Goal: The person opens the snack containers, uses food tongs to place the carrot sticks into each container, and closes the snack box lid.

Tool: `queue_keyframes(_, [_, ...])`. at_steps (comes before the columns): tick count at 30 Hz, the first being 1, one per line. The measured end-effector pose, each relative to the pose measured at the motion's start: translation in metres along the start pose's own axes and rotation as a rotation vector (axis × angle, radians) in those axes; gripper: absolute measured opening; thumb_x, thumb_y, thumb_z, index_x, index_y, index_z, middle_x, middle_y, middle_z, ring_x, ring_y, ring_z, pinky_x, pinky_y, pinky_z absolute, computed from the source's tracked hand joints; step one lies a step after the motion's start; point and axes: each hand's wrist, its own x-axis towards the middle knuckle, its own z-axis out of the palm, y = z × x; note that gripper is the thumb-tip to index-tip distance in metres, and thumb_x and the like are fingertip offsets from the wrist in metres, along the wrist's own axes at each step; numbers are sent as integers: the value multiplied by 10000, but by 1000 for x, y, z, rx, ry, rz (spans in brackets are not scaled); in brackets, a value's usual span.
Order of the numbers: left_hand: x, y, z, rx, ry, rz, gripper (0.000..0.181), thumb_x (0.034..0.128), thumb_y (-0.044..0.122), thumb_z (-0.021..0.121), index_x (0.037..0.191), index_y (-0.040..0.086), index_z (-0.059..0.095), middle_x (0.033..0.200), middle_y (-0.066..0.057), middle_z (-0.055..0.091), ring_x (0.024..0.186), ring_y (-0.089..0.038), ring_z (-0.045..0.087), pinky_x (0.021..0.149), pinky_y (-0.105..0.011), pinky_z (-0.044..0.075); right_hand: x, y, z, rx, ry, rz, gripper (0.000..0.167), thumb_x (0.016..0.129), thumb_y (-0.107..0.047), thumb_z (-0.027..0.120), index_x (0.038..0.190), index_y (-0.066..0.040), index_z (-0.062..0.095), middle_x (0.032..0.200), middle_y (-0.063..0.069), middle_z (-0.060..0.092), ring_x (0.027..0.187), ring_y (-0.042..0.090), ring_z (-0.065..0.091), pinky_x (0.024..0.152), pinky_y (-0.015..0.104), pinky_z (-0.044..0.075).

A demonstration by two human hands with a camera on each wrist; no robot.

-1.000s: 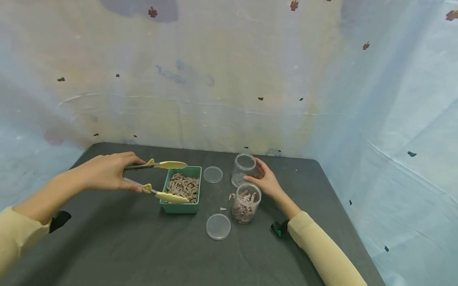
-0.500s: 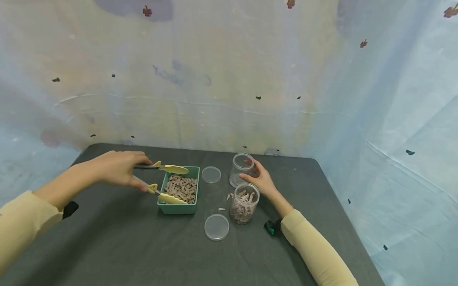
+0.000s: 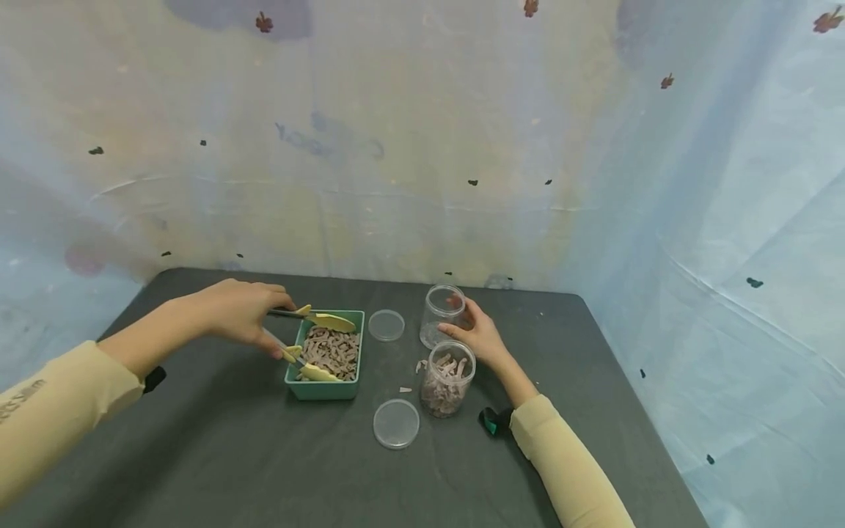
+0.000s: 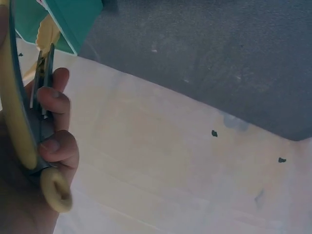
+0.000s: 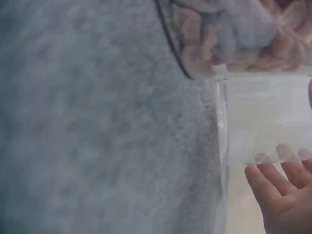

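My left hand holds metal tongs with yellow tips. The spread tips are at the green tray, one by its far side and one by its near side, over many greyish-brown strips. In the left wrist view, the fingers curl around the tongs' arms. At the centre right, my right hand grips a clear jar that looks empty, thumb and fingers around its side. Just in front of it stands a second clear jar filled with similar strips.
Two clear round lids lie on the dark table, a far lid and a near lid. Small loose bits lie between the tray and the filled jar. A patterned cloth hangs behind the table.
My left hand has moved right and slightly down with the tongs, bringing the tips lower into the tray. The right hand stays at the empty-looking jar.
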Motion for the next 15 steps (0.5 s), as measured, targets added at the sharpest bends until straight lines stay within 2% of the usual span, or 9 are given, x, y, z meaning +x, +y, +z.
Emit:
queue_keyframes(4, [2,1,-1,6,-49,2,908,721,766,786,1336,109,668,1339,-145,633,1089,-355,674,771,-515,571,-3,-3,0,0,-15,12,709,970,-107,760,1544,82,391,1525,293,481,1377,463,511,1098,569,441])
queue_keyframes(8, [3,1,-2,-26,-84,0,912,719,733,808,1352,94,657,1341,-148,636,1171,-383,638,863,-563,547,-5,-7,0,-13,-25,20,706,974,-128,760,1550,58,395,1530,293,475,1384,460,505,1097,560,447])
queue_keyframes(15, [3,1,-4,-80,-102,26,902,733,712,806,1342,66,649,1282,-104,663,1144,-355,651,877,-555,545,-9,-13,-1,-42,-15,24,701,976,-141,759,1539,77,403,1522,283,490,1378,463,509,1101,561,443])
